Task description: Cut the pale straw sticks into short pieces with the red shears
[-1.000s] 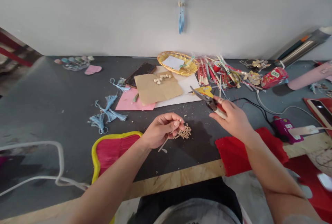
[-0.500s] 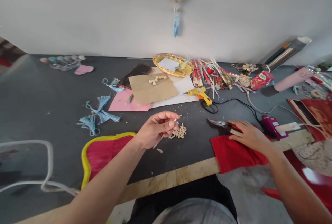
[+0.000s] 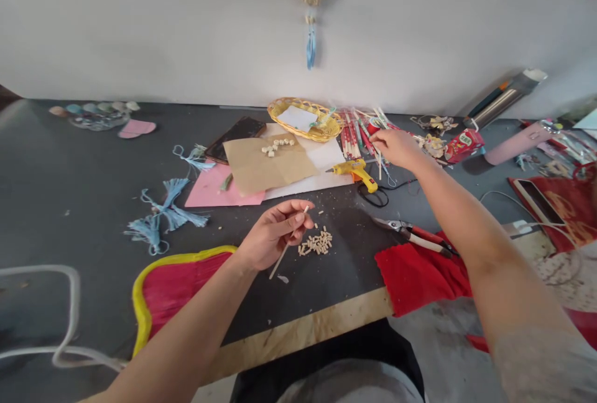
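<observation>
My left hand (image 3: 278, 234) is closed on a thin pale wooden stick (image 3: 278, 262), whose lower end points down toward the table and whose tip shows above the thumb. Just right of that hand lies a heap of short cut stick pieces (image 3: 318, 242). My right hand (image 3: 396, 147) reaches to the back, its fingertips bent together among wrapped chopsticks (image 3: 353, 135), beside a red thread spool (image 3: 374, 125). What those fingers pinch, if anything, cannot be made out. Pruning shears (image 3: 415, 233) with red and white handles lie partly on a red cloth (image 3: 422, 275).
A yellow glue gun (image 3: 355, 170) with a black cord lies below the chopsticks. Behind are a wicker basket (image 3: 326, 134) and brown paper (image 3: 261, 173) bearing small beads. Blue tassels (image 3: 170, 204) lie left. A pink bottle (image 3: 520, 143) and red carton (image 3: 464, 145) stand right.
My right hand has left the shears and moved up and left to the chopsticks. The shears stay by the red cloth. My left hand still holds the stick, now more plainly visible.
</observation>
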`<state>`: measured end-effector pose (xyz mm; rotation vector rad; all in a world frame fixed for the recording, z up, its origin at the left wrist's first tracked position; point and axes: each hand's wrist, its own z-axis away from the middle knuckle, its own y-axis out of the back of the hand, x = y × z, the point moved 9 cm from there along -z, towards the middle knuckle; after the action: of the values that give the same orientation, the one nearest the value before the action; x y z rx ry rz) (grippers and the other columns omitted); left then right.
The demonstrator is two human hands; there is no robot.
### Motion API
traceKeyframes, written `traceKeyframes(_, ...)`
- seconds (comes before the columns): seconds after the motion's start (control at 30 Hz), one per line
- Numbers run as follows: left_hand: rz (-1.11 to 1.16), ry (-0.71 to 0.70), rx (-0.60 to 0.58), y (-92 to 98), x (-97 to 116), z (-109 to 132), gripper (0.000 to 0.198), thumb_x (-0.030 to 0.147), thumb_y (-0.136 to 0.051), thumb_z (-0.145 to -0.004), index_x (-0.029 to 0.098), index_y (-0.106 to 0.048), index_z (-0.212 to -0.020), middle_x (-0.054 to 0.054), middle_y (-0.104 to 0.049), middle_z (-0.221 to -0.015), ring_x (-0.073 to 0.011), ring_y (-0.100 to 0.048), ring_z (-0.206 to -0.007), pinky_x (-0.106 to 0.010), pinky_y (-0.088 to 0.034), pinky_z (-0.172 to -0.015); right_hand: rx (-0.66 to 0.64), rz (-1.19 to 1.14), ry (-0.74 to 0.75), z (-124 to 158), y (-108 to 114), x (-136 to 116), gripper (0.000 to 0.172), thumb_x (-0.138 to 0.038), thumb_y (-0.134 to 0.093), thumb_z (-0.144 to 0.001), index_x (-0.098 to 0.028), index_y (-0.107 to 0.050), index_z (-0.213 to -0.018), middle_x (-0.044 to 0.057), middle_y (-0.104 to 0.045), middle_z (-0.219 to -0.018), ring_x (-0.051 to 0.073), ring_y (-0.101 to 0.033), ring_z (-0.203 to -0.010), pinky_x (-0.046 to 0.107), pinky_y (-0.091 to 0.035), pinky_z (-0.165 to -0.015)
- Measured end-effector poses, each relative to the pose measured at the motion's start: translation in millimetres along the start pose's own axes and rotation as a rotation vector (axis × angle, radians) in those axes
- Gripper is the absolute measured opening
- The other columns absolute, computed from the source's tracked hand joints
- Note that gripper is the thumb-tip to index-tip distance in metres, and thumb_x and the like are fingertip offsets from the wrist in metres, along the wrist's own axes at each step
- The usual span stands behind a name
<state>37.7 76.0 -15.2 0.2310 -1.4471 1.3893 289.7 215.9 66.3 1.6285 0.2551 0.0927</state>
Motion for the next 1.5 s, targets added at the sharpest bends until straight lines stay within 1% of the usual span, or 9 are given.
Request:
traceKeyframes(0.13,-0.003,0.02,-0.007,3.2,-3,-2,0.023,0.026,-0.075,-0.074,0.015,-0.068,-0.092,-0.003,-0.065,-0.069,-0.0045,-0.044,-0.049,-0.016,-0.028,-0.043,-0.155,0.177,-0.156,-47,-34,22,0.028,-0.021,-0.047,-0.088,-0.021,-0.07,-0.103,0.007,-0.07,-0.108,0.021,-0.063,-0.097,0.028,-0.044,-0.079)
traceKeyframes(0.33,0.024,0.037,-0.012,5.8,-6,-3,0.021,0.025,-0.075,-0.075,0.014,-0.068,-0.092,-0.003,-0.066,-0.07,-0.0047,-0.046,-0.051,-0.015,-0.03,-0.044,-0.254,0.231,-0.197,-62,-65,31,0.022,-0.024,-0.058,-0.083,-0.021,-0.072,-0.099,0.008,-0.071,-0.105,0.023,-0.063,-0.097,0.029,-0.045,-0.078)
traceKeyframes(0.5,0.036,0.046,-0.022,4.1,-7,-3,0.02,0.024,-0.074,-0.076,0.014,-0.068,-0.092,-0.003,-0.066,-0.07,-0.0039,-0.047,-0.049,-0.014,-0.03,-0.042,-0.266,0.242,-0.184,-61,-67,27,0.018,-0.02,-0.056,-0.083,-0.017,-0.071,-0.094,0.012,-0.069,-0.103,0.024,-0.063,-0.093,0.029,-0.044,-0.074)
traceKeyframes(0.6,0.047,0.052,-0.008,4.4,-7,-3,0.02,0.024,-0.073,-0.077,0.013,-0.067,-0.092,-0.002,-0.066,-0.07,-0.0038,-0.046,-0.048,-0.013,-0.028,-0.039,-0.189,0.212,-0.155,-58,-48,19,0.02,-0.022,-0.051,-0.088,-0.015,-0.068,-0.095,0.014,-0.067,-0.107,0.023,-0.061,-0.094,0.029,-0.043,-0.075)
traceKeyframes(0.77,0.011,0.106,0.058,8.1,-10,-3,0.023,0.023,-0.071,-0.078,0.013,-0.064,-0.097,-0.002,-0.066,-0.07,-0.0041,-0.047,-0.046,-0.013,-0.026,-0.033,0.119,-0.271,0.051,1,4,-36,0.014,-0.023,-0.051,-0.089,-0.016,-0.062,-0.092,0.006,-0.067,-0.087,0.017,-0.058,-0.075,0.027,-0.043,-0.069)
traceKeyframes(0.93,-0.065,0.142,0.083,5.4,-16,-2,0.031,0.024,-0.07,-0.078,0.014,-0.058,-0.105,-0.002,-0.067,-0.072,-0.0059,-0.051,-0.047,-0.014,-0.034,-0.034,-0.017,-0.592,0.224,99,-17,-115,0.008,-0.025,-0.053,-0.091,-0.02,-0.058,-0.086,0.0,-0.065,-0.078,0.013,-0.058,-0.067,0.025,-0.044,-0.067)
traceKeyframes(1.0,-0.102,0.169,0.072,0.2,-21,-1,0.031,0.026,-0.071,-0.078,0.014,-0.058,-0.104,-0.002,-0.067,-0.071,-0.0063,-0.052,-0.047,-0.014,-0.035,-0.035,0.032,-0.671,0.247,121,-25,-134,0.007,-0.023,-0.053,-0.091,-0.02,-0.057,-0.086,0.001,-0.066,-0.082,0.013,-0.06,-0.073,0.025,-0.046,-0.07)
traceKeyframes(1.17,-0.164,0.233,0.018,-14.4,-33,5,0.03,0.03,-0.072,-0.077,0.012,-0.061,-0.098,-0.003,-0.068,-0.071,-0.0064,-0.052,-0.049,-0.014,-0.036,-0.035,0.124,-0.761,0.351,132,-35,-154,0.009,-0.018,-0.048,-0.093,-0.021,-0.055,-0.089,0.003,-0.065,-0.086,0.015,-0.062,-0.082,0.027,-0.049,-0.076)
traceKeyframes(1.5,-0.188,0.295,0.025,-17.3,-39,7,0.031,0.034,-0.074,-0.073,0.013,-0.059,-0.089,-0.006,-0.07,-0.072,-0.0063,-0.052,-0.046,-0.015,-0.038,-0.035,0.294,-0.64,0.485,141,-33,-158,0.01,-0.016,-0.049,-0.093,-0.02,-0.056,-0.087,0.007,-0.063,-0.088,0.017,-0.062,-0.086,0.03,-0.053,-0.078)
